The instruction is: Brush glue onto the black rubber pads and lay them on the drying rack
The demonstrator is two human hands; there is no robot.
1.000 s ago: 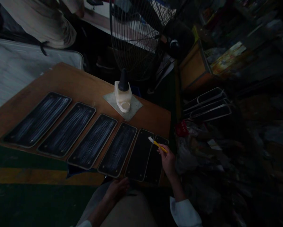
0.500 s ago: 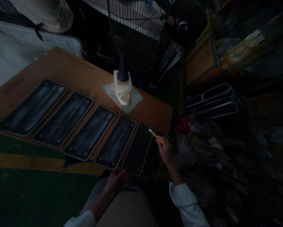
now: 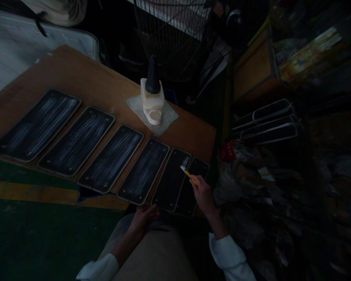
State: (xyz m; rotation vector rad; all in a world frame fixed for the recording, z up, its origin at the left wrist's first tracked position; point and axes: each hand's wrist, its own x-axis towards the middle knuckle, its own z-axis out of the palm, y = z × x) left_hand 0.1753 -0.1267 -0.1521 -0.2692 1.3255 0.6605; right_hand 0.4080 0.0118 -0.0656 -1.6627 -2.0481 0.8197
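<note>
Pinched in my right hand (image 3: 203, 192) is a brush with a yellow handle (image 3: 192, 179). Its white-coated tip touches the upper part of a black panel (image 3: 168, 183), where a few white streaks show. My left hand (image 3: 144, 218) rests at the board's near edge, fingers stretched out, by that panel's lower corner. To the left lie several more black rounded panels, streaked white, such as this one (image 3: 143, 171). Another dark panel (image 3: 199, 168) lies to the right, partly behind my right hand. A whitish bottle (image 3: 152, 102) with a black cone-shaped top stands on a grey sheet (image 3: 171, 119).
The panels lie on a brown wooden board (image 3: 105, 80). Behind it stand a wire fan cage (image 3: 175, 39) and a pale bin (image 3: 78, 41). At the right are bundled dark panels (image 3: 266, 123), a red packet (image 3: 227, 151) and clear plastic bags (image 3: 229, 187).
My right hand has drawn the brush down and slightly left over the panel, leaving white streaks near its top. My left hand stays at the board edge. The view has shifted slightly.
</note>
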